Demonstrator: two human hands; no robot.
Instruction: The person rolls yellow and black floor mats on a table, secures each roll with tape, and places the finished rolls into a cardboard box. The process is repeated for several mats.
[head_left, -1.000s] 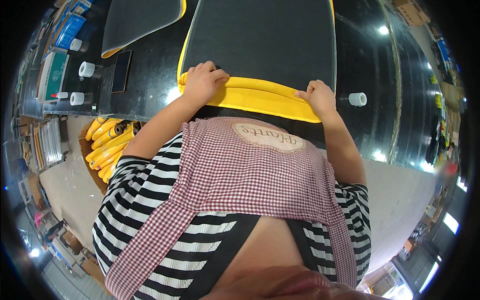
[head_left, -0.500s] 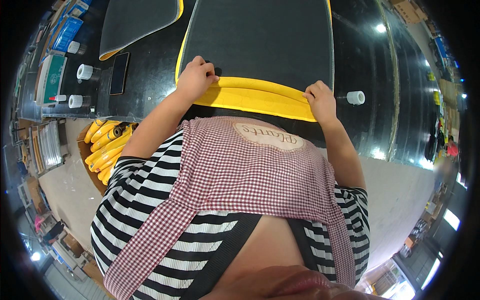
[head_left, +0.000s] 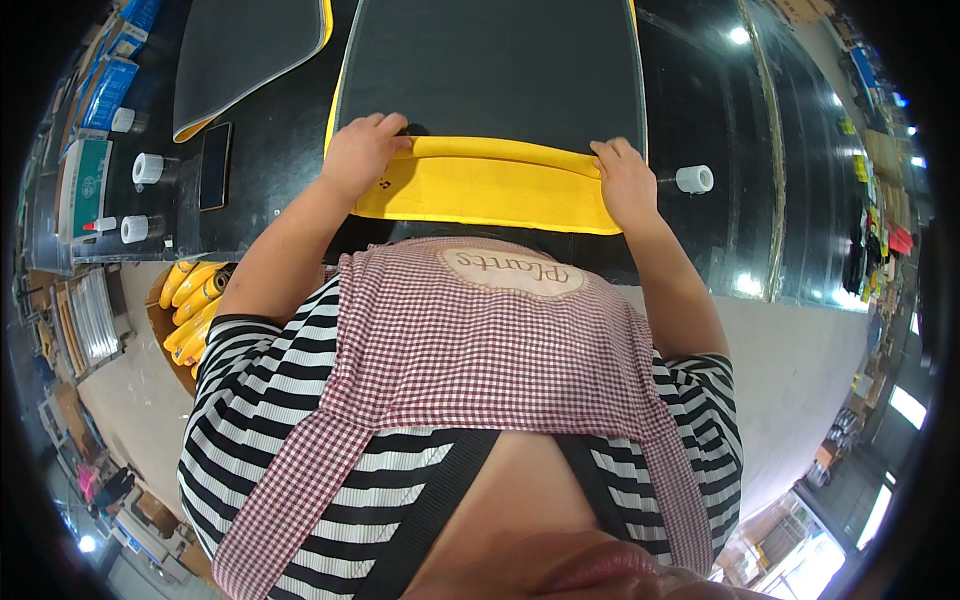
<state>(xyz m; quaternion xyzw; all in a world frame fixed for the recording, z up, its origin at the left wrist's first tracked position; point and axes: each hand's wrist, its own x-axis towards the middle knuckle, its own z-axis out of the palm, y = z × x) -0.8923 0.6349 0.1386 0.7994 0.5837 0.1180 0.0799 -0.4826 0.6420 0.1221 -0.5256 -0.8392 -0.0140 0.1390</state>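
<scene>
A long mat (head_left: 490, 75) lies dark side up on the black table, with a pale stitched border and yellow showing along its edges. Its near end is turned over into a yellow fold or roll (head_left: 490, 180) running from side to side. My left hand (head_left: 365, 155) is closed on the left end of that fold, thumb and fingers curled over its top. At the right end, my right hand (head_left: 627, 182) pinches the fold in the same way. What lies beneath my fingers is hidden.
A second dark mat (head_left: 250, 55) lies at the far left. Near it are a phone (head_left: 215, 167), white tape rolls (head_left: 148, 168) and a green-and-white box (head_left: 85, 190). Another tape roll (head_left: 694, 180) stands right of the mat. A carton below the left table edge holds several yellow rolled mats (head_left: 190, 310).
The fold has turned further away from me, with a broader flat yellow face now showing on the near side. Both hands stay on its ends. The whole view has shifted slightly.
</scene>
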